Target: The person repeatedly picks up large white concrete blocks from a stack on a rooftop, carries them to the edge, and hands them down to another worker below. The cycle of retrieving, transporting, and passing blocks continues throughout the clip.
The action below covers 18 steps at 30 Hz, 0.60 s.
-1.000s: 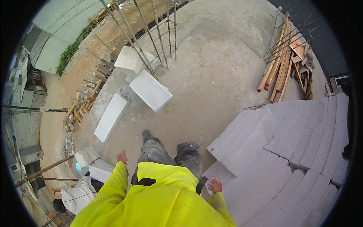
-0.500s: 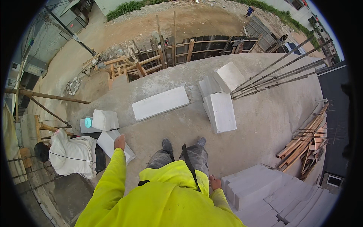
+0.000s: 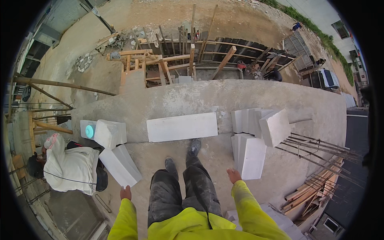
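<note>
My left hand (image 3: 126, 193) hangs low with its fingers loosely apart and nothing in them, just below the near end of a tilted white block (image 3: 120, 165). My right hand (image 3: 233, 175), also empty with fingers partly stretched, hangs beside a group of leaning white blocks (image 3: 253, 158); I see no contact. Ahead of my feet a long white block (image 3: 182, 127) lies flat on the concrete. At the left a rough-ended block (image 3: 110, 134) stands beside another bearing a round turquoise object (image 3: 89, 131). An off-white block (image 3: 275, 127) leans at the right.
A person in a white top (image 3: 72, 166) crouches at the left. Steel rebars (image 3: 320, 146) jut out at the right, above a pile of timber (image 3: 312, 186). More white blocks (image 3: 276, 218) lie at my lower right. Beyond the concrete edge stands wooden formwork (image 3: 160, 66).
My right foot has stepped forward, close to the long block. My left hand has dropped back from beside the tilted block, and my right hand has swung forward. The view has shifted.
</note>
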Available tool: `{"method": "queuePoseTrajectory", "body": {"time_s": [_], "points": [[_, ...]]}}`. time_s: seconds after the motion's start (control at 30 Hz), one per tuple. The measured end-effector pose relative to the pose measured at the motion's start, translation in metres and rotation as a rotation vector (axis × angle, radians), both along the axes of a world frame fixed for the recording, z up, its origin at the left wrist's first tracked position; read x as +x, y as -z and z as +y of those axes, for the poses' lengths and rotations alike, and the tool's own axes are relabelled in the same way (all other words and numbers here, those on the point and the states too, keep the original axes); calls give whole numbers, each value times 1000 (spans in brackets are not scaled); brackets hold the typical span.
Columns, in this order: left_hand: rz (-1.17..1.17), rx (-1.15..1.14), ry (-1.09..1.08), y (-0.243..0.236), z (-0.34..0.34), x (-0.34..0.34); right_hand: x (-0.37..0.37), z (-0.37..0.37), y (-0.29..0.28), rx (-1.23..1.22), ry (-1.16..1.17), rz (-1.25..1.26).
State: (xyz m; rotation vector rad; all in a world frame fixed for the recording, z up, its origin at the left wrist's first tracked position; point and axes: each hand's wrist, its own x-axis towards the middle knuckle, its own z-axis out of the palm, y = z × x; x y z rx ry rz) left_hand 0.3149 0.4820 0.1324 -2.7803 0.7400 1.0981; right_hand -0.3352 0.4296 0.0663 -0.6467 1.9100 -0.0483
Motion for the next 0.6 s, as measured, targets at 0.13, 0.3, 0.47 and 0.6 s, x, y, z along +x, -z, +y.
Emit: {"method": "queuePoseTrajectory", "body": {"time_s": [0.13,0.3,0.47,0.6], "points": [[-21,107,28,83,-71,-23,9,-88,77,-134,-118,42],[48,-79,129,278,-169,-29,5,-158,233,-178,-155,140],[248,-127,2,422,-241,-41,6,-190,340,-293,6,174],[228,-187,-129,463,-243,-62,20,-194,372,-266,144,105]]}}
